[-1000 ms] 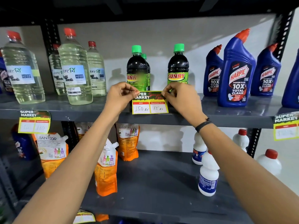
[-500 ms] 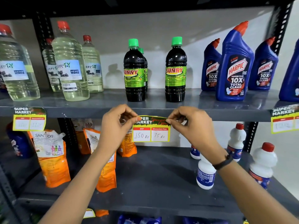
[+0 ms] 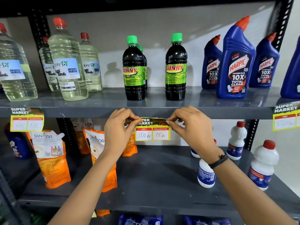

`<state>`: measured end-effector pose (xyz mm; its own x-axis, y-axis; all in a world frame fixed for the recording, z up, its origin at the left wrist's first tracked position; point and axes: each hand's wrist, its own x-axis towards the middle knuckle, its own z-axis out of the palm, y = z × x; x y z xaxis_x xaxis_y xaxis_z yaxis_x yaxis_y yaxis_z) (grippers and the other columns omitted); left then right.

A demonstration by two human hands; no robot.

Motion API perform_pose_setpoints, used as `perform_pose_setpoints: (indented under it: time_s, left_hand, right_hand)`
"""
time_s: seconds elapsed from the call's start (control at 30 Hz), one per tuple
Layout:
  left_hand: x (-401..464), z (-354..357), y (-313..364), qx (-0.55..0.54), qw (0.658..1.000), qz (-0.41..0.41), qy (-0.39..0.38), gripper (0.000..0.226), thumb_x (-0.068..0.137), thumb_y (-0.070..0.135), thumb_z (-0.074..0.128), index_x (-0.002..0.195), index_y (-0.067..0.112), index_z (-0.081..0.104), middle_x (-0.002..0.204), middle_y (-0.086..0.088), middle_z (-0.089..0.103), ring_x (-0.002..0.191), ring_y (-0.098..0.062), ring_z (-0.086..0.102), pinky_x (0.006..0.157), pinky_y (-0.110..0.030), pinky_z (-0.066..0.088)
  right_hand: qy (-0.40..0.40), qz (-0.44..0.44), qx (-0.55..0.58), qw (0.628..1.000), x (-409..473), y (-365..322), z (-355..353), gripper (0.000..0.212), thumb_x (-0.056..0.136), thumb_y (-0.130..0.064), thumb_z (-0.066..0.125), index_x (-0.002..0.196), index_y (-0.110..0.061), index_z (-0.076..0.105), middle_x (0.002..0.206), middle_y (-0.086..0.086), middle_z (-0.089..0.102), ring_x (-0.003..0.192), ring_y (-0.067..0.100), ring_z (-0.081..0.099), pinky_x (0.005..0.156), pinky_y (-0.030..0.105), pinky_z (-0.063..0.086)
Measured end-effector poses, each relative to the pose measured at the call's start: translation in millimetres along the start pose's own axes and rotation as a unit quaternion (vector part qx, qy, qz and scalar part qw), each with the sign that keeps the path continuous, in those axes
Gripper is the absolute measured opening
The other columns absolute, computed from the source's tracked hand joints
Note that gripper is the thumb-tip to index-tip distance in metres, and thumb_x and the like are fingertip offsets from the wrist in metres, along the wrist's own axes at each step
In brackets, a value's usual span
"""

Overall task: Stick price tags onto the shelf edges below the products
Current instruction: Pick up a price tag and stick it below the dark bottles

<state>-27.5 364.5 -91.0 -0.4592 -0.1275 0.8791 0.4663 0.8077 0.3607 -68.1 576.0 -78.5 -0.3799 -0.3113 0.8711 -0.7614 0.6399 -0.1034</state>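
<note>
A yellow-bordered price tag (image 3: 152,131) reading 150 and 75 hangs just under the front edge of the grey upper shelf (image 3: 87,112), below two black Sunny bottles (image 3: 134,70) with green caps. My left hand (image 3: 119,129) pinches the tag's top left corner. My right hand (image 3: 190,127) pinches its top right corner. The tag's top strip sits at the lower rim of the shelf edge; whether it touches the metal I cannot tell.
Two other price tags hang on the same edge, one far left (image 3: 26,119) and one far right (image 3: 286,116). Clear bleach bottles (image 3: 68,62) stand left, blue Harpic bottles (image 3: 235,62) right. Orange Santoor pouches (image 3: 50,156) and white bottles (image 3: 263,164) fill the lower shelf.
Both hands have carried the tag down from in front of the Sunny bottles to just under the shelf edge. The view has tilted, so the shelf sits higher in frame.
</note>
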Motion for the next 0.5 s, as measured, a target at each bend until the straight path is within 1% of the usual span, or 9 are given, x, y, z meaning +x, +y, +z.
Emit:
perform_pose_setpoints:
  time_s: [0.2,0.33,0.4,0.5]
  left_hand:
    - [1,-2,1,0.000,1.000,0.000,-0.011,0.014,0.074,0.016,0.074,0.070,0.010,0.062,0.072,0.003,0.062,0.073,-0.018,0.056,0.063,-0.040,0.050]
    - [5,-7,-1,-0.039,0.998,-0.023,-0.036,0.015,0.075,0.019,0.074,0.070,0.020,0.061,0.074,0.006,0.064,0.074,-0.020,0.058,0.065,-0.047,0.051]
    - [8,-9,-1,-0.069,0.996,-0.042,-0.046,0.015,0.074,0.024,0.073,0.069,0.026,0.060,0.075,0.006,0.066,0.074,-0.022,0.060,0.065,-0.051,0.051]
    - [13,-10,2,-0.087,0.994,-0.052,-0.042,0.011,0.073,0.031,0.070,0.070,0.026,0.060,0.072,0.008,0.065,0.070,-0.024,0.059,0.063,-0.052,0.052]
  right_hand:
    - [-0.011,0.010,0.007,1.000,1,0,-1,0.010,0.077,-0.023,0.073,0.072,-0.024,0.065,0.070,-0.010,0.066,0.068,0.010,0.053,0.051,0.027,0.044]
    - [-0.025,0.026,0.021,0.999,1,1,-2,0.008,0.078,-0.025,0.072,0.074,-0.026,0.065,0.072,-0.011,0.066,0.069,0.007,0.051,0.054,0.027,0.046]
    - [-0.026,0.040,0.041,0.998,1,1,-3,0.008,0.078,-0.026,0.072,0.074,-0.026,0.065,0.073,-0.011,0.067,0.069,0.008,0.054,0.056,0.031,0.050]
    - [-0.019,0.068,0.090,0.993,4,1,-4,0.008,0.078,-0.024,0.072,0.074,-0.026,0.065,0.071,-0.011,0.066,0.065,0.008,0.057,0.058,0.035,0.053]
